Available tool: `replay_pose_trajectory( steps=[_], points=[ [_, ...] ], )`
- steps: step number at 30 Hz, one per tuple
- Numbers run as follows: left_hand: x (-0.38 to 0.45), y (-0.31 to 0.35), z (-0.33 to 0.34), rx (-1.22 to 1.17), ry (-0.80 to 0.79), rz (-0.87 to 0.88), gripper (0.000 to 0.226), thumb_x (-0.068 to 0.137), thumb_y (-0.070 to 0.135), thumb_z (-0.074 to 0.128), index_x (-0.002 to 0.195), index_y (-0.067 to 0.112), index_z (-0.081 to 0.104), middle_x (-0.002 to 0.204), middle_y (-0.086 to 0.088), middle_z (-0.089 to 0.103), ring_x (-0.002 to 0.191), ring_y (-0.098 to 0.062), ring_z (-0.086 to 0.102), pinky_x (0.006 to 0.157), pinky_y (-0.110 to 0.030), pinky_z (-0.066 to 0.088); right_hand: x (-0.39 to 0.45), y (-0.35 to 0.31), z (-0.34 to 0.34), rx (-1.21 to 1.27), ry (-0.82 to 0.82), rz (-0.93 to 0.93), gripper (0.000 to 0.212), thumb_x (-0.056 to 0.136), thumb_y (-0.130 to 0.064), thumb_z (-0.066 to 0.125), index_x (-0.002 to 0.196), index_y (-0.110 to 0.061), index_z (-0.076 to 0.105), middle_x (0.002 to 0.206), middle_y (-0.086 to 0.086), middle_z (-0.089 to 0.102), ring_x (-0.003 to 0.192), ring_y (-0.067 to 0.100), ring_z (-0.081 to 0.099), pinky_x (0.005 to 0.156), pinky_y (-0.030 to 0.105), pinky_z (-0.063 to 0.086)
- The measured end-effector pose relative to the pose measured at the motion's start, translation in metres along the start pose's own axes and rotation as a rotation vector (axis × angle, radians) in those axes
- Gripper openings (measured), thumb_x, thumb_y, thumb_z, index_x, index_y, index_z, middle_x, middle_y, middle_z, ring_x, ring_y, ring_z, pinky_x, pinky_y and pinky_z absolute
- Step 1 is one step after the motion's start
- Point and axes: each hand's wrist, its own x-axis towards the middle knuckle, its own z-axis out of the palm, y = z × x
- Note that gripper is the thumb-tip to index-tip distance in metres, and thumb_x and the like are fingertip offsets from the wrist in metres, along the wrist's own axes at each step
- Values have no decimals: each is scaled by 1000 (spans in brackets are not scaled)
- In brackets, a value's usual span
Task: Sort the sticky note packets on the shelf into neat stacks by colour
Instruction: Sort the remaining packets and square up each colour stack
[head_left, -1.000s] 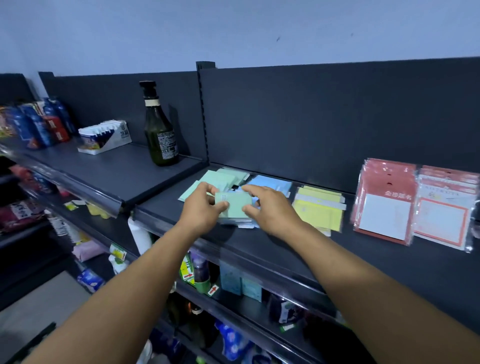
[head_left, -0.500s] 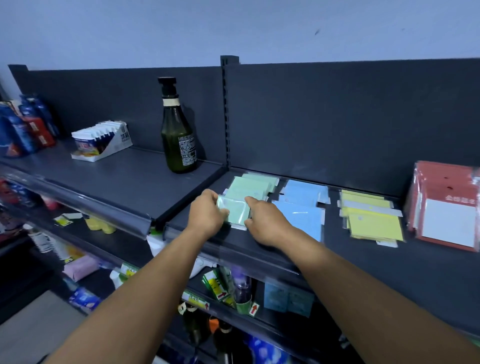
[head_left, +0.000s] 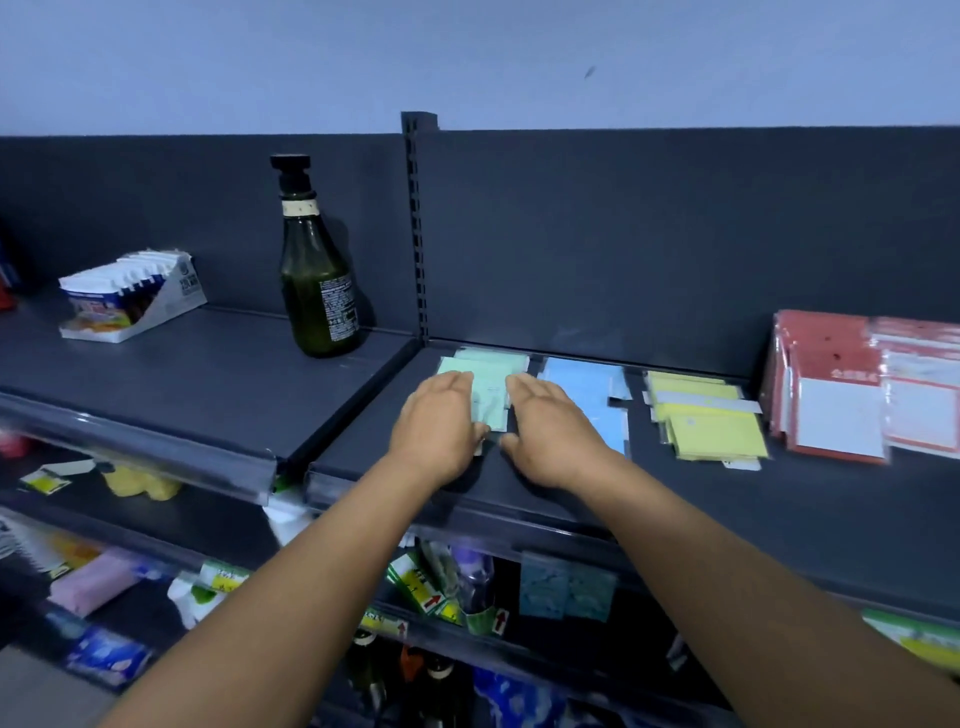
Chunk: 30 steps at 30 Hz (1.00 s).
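Green sticky note packets (head_left: 488, 387) lie at the back left of the shelf (head_left: 675, 499), between my hands. My left hand (head_left: 439, 423) and right hand (head_left: 550, 428) press flat on them, fingers straight. Blue packets (head_left: 587, 392) and yellow packets (head_left: 706, 421) sit just to the right.

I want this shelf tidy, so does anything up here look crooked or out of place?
Yes. The yellow packets are fanned out unevenly, with a white strip lying across them. The tall dark green bottle stands alone by the stationery. The green packets under both hands look roughly squared.
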Motion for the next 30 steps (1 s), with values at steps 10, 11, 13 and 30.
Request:
replay_pose_trajectory(
  steps=[10,11,13,30],
  points=[
    [-7,96,28,30,-72,224,72,96,38,50,152,10,13,160,-6,12,148,-20,8,119,-32,12,-64,77,-35,-69,65,200,76,95,-32,52,153,-13,8,161,3,7,148,20,5,119,32,8],
    [-8,109,31,24,-74,246,72,96,37,49,152,10,13,160,-6,12,148,-20,8,119,-33,12,-72,87,-38,-73,68,222,77,94,-33,53,153,-13,8,161,4,7,148,20,5,119,33,8],
    [-13,134,37,7,-85,280,72,96,37,49,152,9,13,160,-7,13,148,-20,8,120,-34,11,-88,110,-46,-85,78,259,79,93,-34,54,153,-11,8,161,5,8,148,21,6,120,34,9],
    [-78,375,89,-39,-162,556,73,95,41,50,151,9,15,158,-7,17,147,-20,13,119,-32,13,-264,292,-116,-104,133,553,78,93,-36,53,152,-12,7,161,2,8,148,18,5,120,36,7]
  ],
)
